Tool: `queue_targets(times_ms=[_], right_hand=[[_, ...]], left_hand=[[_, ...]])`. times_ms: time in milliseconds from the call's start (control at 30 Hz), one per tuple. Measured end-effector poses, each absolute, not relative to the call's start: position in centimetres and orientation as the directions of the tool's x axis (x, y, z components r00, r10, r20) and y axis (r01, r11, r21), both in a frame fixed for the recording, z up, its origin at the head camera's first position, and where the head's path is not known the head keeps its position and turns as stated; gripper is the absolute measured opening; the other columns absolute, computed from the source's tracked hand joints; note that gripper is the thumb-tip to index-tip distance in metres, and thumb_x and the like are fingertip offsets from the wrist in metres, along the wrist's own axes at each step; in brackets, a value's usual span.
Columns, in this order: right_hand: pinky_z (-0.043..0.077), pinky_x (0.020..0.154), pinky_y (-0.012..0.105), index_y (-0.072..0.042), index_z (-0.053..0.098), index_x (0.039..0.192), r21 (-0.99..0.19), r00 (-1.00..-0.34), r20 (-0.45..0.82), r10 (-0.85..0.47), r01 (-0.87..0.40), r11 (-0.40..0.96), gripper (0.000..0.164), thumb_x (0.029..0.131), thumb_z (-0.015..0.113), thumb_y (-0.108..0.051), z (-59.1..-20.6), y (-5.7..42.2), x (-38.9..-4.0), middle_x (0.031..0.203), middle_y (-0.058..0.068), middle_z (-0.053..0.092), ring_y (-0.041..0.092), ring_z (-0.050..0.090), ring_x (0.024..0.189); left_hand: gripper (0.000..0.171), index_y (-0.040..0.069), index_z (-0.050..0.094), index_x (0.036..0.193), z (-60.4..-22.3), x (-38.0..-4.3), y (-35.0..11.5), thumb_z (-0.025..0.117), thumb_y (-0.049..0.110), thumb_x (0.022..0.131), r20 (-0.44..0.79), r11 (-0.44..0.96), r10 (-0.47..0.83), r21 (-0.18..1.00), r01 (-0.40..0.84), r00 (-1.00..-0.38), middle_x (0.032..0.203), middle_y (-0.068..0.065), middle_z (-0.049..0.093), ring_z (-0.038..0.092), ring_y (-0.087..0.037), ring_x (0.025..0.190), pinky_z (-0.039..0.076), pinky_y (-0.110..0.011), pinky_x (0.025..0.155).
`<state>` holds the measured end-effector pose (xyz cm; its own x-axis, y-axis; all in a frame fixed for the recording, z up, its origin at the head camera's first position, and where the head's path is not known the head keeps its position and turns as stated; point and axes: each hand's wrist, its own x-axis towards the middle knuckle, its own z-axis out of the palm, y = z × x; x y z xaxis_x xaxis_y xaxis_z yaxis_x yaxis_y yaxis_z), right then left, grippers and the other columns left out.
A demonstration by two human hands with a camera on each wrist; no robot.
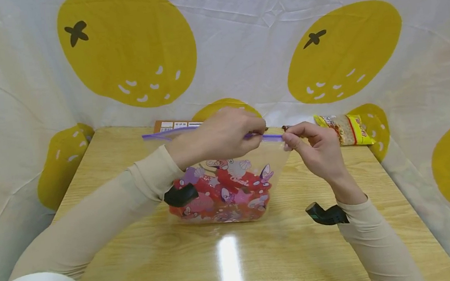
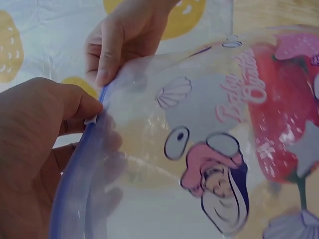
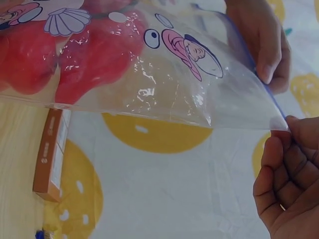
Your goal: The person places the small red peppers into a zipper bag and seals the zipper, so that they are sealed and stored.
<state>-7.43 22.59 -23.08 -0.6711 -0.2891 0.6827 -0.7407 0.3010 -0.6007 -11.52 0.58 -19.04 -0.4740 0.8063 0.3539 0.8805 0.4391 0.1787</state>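
A clear zip bag (image 1: 222,191) printed with cartoon oysters and shells stands on the table, with red things inside that I cannot make out fully. Along its top runs a purple zip strip (image 1: 273,138). My left hand (image 1: 224,133) pinches the strip near its right end, at a small whitish slider (image 2: 90,120). Just to the right, my right hand (image 1: 318,149) holds the bag's upper right corner between thumb and forefinger. In the right wrist view, the other fingers of the right hand (image 3: 291,179) curl loosely below that corner.
Behind the bag lies a brown box (image 1: 161,125) with a white label. A yellow snack packet (image 1: 343,130) rests at the table's back right. The wooden table (image 1: 160,266) meets a white curtain (image 1: 238,33) printed with yellow fruit at its back and sides.
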Motion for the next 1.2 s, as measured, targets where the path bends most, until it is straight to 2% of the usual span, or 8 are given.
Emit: queue_targets(times_ms=[100,400,633,833,1200], right_hand=[[0.048,0.069,0.022,0.008,0.063,0.079,-0.608,-0.681,0.677,-0.279,-0.731,0.311,0.012,0.077,0.058,0.019,-23.5,23.0,-7.8,0.065,0.009,0.06,0.012,0.058,0.063],[0.048,0.066,0.02,0.012,0.06,0.076,-0.566,-0.656,0.696,-0.292,-0.751,0.339,0.012,0.075,0.055,0.023,-22.5,22.9,-7.1,0.063,0.016,0.057,0.011,0.057,0.062],[0.048,0.065,0.019,0.013,0.06,0.076,-0.59,-0.676,0.689,-0.263,-0.733,0.338,0.012,0.076,0.054,0.024,-23.1,24.1,-7.3,0.064,0.014,0.057,0.01,0.056,0.061],[0.048,0.065,0.02,0.008,0.062,0.078,-0.602,-0.697,0.675,-0.241,-0.71,0.366,0.013,0.076,0.057,0.021,-24.0,25.4,-7.9,0.065,0.009,0.059,0.009,0.057,0.062],[0.047,0.063,0.018,0.014,0.06,0.076,-0.574,-0.674,0.697,-0.243,-0.728,0.374,0.008,0.076,0.056,0.021,-22.7,24.6,-7.0,0.063,0.015,0.058,0.01,0.056,0.059]], left_hand=[[0.012,0.015,0.061,0.081,-19.1,-11.6,-0.2,0.052,0.017,0.087,0.357,0.442,0.803,0.182,0.879,-0.478,0.075,0.005,0.057,0.047,-0.011,0.066,0.038,-0.027,0.063],[0.012,0.017,0.06,0.079,-19.2,-11.9,-3.0,0.051,0.018,0.087,0.347,0.454,0.8,0.181,0.872,-0.489,0.074,0.005,0.053,0.045,-0.011,0.065,0.036,-0.027,0.061],[0.009,0.016,0.064,0.083,-19.7,-12.1,-5.8,0.055,0.018,0.086,0.38,0.476,0.779,0.16,0.865,-0.499,0.076,0.004,0.054,0.046,-0.014,0.068,0.038,-0.029,0.063],[0.008,0.014,0.065,0.082,-20.2,-12.3,-8.3,0.057,0.015,0.085,0.437,0.446,0.764,0.172,0.878,-0.474,0.077,0.002,0.057,0.05,-0.016,0.071,0.042,-0.032,0.065],[0.006,0.016,0.064,0.084,-20.6,-11.9,-11.6,0.059,0.016,0.086,0.435,0.491,0.73,0.204,0.847,-0.527,0.077,0.007,0.055,0.047,-0.011,0.071,0.04,-0.029,0.064]])
